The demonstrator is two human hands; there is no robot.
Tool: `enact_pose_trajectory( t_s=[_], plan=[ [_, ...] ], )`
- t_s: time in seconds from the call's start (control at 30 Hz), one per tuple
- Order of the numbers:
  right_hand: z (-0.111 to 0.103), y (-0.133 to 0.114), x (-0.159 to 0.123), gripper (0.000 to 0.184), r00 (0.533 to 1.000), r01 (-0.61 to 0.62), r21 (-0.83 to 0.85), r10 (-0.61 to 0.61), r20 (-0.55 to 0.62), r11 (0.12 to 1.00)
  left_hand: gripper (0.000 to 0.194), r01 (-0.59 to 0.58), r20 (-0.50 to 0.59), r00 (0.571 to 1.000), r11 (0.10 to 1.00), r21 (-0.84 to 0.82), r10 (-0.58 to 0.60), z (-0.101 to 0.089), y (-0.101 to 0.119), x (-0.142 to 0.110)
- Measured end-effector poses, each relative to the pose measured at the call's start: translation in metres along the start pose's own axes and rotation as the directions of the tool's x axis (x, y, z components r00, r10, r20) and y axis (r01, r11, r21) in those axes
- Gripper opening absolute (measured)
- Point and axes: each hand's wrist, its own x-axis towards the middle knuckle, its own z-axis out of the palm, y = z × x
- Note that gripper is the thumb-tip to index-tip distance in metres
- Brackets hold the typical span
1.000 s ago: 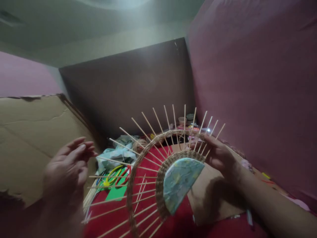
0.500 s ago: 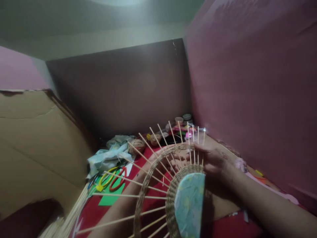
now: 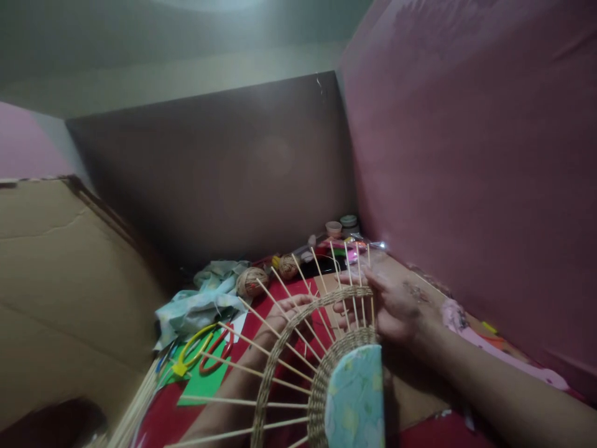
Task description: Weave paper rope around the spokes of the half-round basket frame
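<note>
A half-woven basket frame [image 3: 298, 367] stands on edge in front of me: a pale blue disc [image 3: 357, 398] ringed by woven twine, with several thin wooden spokes fanning out and an outer woven band. My right hand [image 3: 396, 302] grips the frame's top edge, fingers wrapped among the spokes. My left hand [image 3: 286, 311] reaches behind the spokes from the left, fingers spread and touching the outer band; the spokes partly hide it.
Two twine balls [image 3: 249, 281], crumpled pale cloth [image 3: 200, 302], yellow and red scissors [image 3: 200, 348] on green paper and small jars [image 3: 340, 225] lie on the red surface. Cardboard [image 3: 60, 286] stands at left, a pink wall at right. Loose sticks [image 3: 135, 404] lie lower left.
My left hand has come from open air at the left to behind the spokes. The frame has tilted more edge-on and sunk lower in view.
</note>
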Motion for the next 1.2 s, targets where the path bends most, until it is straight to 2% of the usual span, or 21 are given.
enact_pose_trajectory(
  t_s=[0.3, 0.53, 0.67, 0.83, 1.03, 1.2],
  plan=[
    [0.002, 0.003, -0.002, 0.044, 1.000, -0.011, -0.023, 0.011, -0.003, 1.000, 0.028, -0.022, -0.058, 0.998, 0.998, 0.067, 0.026, -0.008, 0.000, -0.006],
    [0.007, 0.016, -0.003, 0.019, 0.987, 0.039, -0.015, -0.041, -0.158, 0.999, 0.028, -0.049, -0.112, 0.992, 0.990, 0.135, 0.065, -0.002, 0.008, -0.012],
    [0.011, 0.018, -0.002, 0.010, 0.981, 0.034, -0.039, -0.041, -0.189, 0.999, 0.031, -0.028, -0.150, 0.987, 0.984, 0.178, 0.055, 0.002, 0.013, -0.014],
    [0.010, 0.016, -0.002, 0.011, 0.990, -0.026, -0.142, 0.007, -0.139, 0.990, 0.028, -0.023, -0.175, 0.981, 0.944, 0.329, 0.085, 0.002, 0.023, -0.018],
    [0.009, 0.016, -0.003, 0.011, 0.986, -0.022, -0.146, -0.004, -0.169, 0.989, 0.016, -0.045, -0.140, 0.983, 0.902, 0.430, 0.116, -0.006, 0.036, -0.023],
    [0.013, 0.016, -0.003, 0.028, 0.995, 0.010, -0.053, -0.016, -0.102, 0.999, 0.014, -0.087, -0.077, 0.985, 0.830, 0.551, 0.154, -0.016, 0.044, -0.023]
  ],
)
